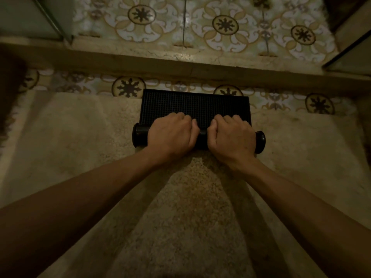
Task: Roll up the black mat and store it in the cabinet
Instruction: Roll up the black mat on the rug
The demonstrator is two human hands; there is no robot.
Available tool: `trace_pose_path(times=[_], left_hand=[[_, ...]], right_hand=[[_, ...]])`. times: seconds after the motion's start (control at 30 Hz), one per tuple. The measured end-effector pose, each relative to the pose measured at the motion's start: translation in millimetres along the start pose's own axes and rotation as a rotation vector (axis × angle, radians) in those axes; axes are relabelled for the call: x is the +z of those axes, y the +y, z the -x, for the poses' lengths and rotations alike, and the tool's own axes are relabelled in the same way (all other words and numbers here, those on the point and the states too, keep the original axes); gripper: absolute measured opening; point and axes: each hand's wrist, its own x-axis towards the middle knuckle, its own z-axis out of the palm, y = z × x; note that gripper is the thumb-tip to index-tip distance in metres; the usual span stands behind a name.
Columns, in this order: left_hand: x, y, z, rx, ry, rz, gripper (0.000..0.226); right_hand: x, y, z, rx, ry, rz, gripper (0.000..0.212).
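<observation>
A black mat (194, 103) with a fine grid texture lies on a speckled stone counter. Its near part is wound into a thick roll whose ends stick out at left and right; the far part still lies flat. My left hand (170, 133) and my right hand (230, 135) sit side by side on top of the roll, fingers curled over it and pressing on it. The middle of the roll is hidden under both hands.
Behind the mat runs a strip of patterned tiles (128, 87), then a stone ledge (180, 67) and a patterned tile wall. Glass cabinet panels stand at the upper left (30, 19) and upper right (353, 53). The counter (190, 207) stretches toward me.
</observation>
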Motion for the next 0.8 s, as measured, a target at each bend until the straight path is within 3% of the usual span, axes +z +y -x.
trace_pose_path(times=[0.2,0.37,0.6,0.8], left_hand=[[0.8,-3.2,-0.2,-0.024,-0.014,-0.007,0.041],[-0.3,-2.6,8.8,-0.078,0.090,-0.058,0.031],[7.1,-13.2,17.4,0.098,0.064,-0.211,0.039],[5.2,-15.5,-4.8,0.112,0.044,-0.136,0.039]], right_hand=[[-0.1,-3.4,-1.1,0.016,-0.019,-0.015,0.041],[2.5,-6.8,-9.0,0.029,-0.037,-0.032,0.038],[3.9,-0.9,-17.9,0.066,-0.056,-0.045,0.041],[9.6,-4.5,0.4,0.038,0.036,0.099,0.038]])
